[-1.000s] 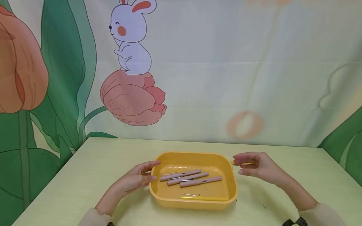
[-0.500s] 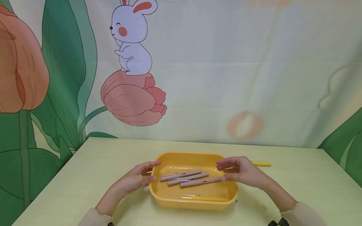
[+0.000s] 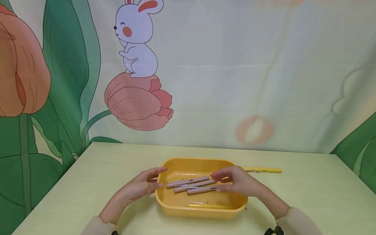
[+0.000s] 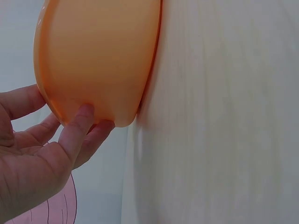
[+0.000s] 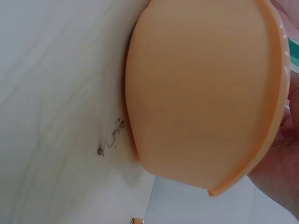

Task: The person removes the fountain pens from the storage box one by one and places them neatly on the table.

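Observation:
A yellow plastic basin [image 3: 202, 212] stands on the table. My left hand [image 3: 141, 185] holds its left end, with thumb and fingers about the rim; the left wrist view shows fingertips against the outer wall. Three pinkish-brown pens [image 3: 196, 191] with metal clips lie side by side in the basin, and a yellow pen [image 3: 205, 206] lies along its near wall. Over the right part of the basin is my right hand [image 3: 239, 181], fingers loosely bent and apart, the thumb tip overlapping the nearest pink pen. Its palm side is hidden in the head view.
Another yellow pen [image 3: 271, 170] lies on the table right of the basin, beyond my right wrist. Dark specks [image 5: 116, 133] mark the tabletop beside the basin. A printed curtain [image 3: 205, 81] hangs behind the table's far edge.
My right hand has let go of a yellow pen on the table right of the basin, then moved left over the basin to the pink pens. My left hand stays put.

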`<state>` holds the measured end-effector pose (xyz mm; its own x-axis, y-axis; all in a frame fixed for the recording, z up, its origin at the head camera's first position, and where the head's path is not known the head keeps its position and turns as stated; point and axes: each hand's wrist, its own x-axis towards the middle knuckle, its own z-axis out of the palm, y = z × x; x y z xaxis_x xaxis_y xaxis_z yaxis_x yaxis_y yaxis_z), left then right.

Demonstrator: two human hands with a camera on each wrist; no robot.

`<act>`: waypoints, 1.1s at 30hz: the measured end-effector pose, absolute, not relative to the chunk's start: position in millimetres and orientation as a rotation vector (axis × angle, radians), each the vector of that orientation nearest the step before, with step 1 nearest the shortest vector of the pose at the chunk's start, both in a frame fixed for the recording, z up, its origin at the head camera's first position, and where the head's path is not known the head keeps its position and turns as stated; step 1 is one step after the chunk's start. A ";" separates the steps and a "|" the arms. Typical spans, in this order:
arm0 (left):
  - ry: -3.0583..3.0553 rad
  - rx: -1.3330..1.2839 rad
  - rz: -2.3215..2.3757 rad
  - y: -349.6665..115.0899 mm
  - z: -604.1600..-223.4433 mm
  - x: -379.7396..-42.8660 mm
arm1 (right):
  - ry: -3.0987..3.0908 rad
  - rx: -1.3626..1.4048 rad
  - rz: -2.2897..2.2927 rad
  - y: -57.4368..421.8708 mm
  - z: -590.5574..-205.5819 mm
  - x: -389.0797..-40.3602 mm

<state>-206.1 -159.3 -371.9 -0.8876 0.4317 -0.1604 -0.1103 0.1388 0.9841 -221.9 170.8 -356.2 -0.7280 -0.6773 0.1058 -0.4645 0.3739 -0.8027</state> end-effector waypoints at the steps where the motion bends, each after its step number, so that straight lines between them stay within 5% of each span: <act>1: 2.017 0.306 1.799 -159.2 -371.8 -206.3 | 2.393 -1.015 -1.272 169.1 -357.2 -222.5; 33: 2.037 0.292 1.785 -159.8 -371.8 -205.8 | 2.698 -1.211 -0.692 143.3 -377.9 -244.9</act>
